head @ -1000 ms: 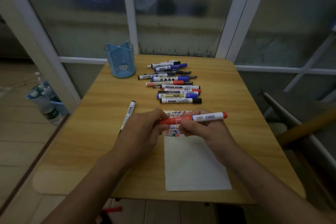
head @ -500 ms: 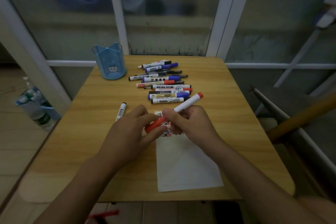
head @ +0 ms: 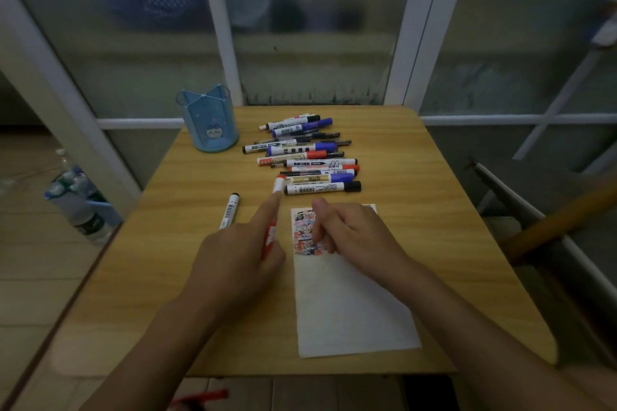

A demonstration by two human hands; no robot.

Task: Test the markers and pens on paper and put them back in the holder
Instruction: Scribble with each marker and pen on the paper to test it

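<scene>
My left hand (head: pixel 233 253) grips a red-and-white marker (head: pixel 278 184) that points away from me, its red end close to the nearest marker in the row. My right hand (head: pixel 350 230) rests curled over the scribbled top of the white paper (head: pixel 350 310), with nothing visible in it. Several markers and pens (head: pixel 307 157) lie in a row at the table's far middle. A single black-capped marker (head: pixel 229 210) lies left of my left hand. The blue pen holder (head: pixel 208 123) stands at the far left corner and looks empty.
The wooden table (head: pixel 450 210) stands against a glass partition. Water bottles (head: pixel 80 207) stand on the floor to the left. A chair frame with a wooden bar (head: pixel 534 227) is close on the right. A red object (head: pixel 207 397) lies on the floor under the front edge.
Both hands held the red marker before; my right hand has let go and stays over the paper. My left hand now holds it alone, turned to point away toward the row.
</scene>
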